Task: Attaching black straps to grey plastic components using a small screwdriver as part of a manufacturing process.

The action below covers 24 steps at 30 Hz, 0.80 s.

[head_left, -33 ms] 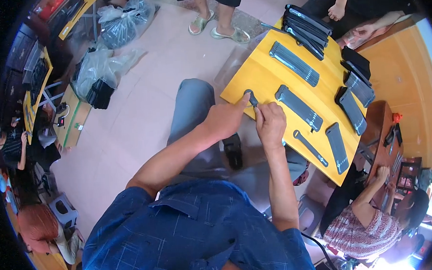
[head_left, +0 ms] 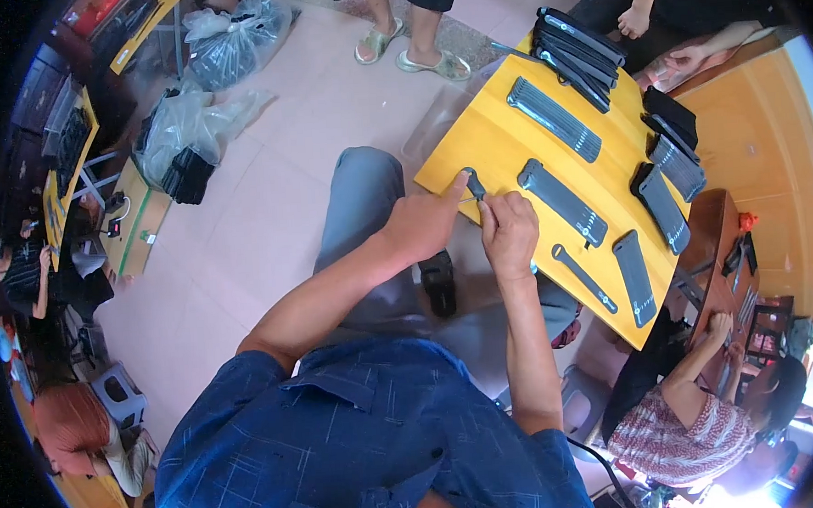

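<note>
At the near left edge of the yellow table lies a small black strap piece. My left hand presses the piece with its index finger, the other fingers curled at the table edge. Close beside it, my right hand is closed in a pinch at the piece's near end. A thin, light sliver shows between the hands; I cannot make out what it is. To the right lie a stack of black straps, a single black strap with a slot at one end, and another strap stack.
More strap stacks and a pile of black straps cover the table's far side. A person's hand is beyond it. Another person works at the right. Plastic bags rest on the floor, far left.
</note>
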Available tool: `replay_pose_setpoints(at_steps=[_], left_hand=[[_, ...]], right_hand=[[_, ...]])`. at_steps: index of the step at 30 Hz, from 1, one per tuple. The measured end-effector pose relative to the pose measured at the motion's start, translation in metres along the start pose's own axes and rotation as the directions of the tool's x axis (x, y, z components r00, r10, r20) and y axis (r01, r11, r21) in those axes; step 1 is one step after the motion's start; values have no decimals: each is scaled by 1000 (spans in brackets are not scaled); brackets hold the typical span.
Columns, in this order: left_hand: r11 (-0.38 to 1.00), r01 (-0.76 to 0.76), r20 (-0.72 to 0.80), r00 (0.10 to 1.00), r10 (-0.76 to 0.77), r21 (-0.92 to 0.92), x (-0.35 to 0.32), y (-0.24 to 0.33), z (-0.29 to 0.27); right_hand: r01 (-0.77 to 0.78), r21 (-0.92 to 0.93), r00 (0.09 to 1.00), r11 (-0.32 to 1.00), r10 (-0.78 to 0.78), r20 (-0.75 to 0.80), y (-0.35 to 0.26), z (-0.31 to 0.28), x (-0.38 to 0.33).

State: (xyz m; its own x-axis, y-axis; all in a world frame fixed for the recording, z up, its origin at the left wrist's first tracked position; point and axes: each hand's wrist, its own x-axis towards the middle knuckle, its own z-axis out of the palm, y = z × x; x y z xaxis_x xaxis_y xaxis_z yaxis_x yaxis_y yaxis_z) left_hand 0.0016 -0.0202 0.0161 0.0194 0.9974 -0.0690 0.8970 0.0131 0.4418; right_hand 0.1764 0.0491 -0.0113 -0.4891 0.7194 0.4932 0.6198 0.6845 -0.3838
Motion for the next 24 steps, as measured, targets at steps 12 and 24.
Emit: replay_pose_setpoints(at_steps=[12,24], left_hand=[[1000,-12,-33,999,12,-22,3,-6,5],[999,-30,32,999,29,43,8,0,-9]], right_hand=[[-1,62,1000,998,2,-9,3,2,-2],[-2,99,999,995,7,-49,3,1,-1]])
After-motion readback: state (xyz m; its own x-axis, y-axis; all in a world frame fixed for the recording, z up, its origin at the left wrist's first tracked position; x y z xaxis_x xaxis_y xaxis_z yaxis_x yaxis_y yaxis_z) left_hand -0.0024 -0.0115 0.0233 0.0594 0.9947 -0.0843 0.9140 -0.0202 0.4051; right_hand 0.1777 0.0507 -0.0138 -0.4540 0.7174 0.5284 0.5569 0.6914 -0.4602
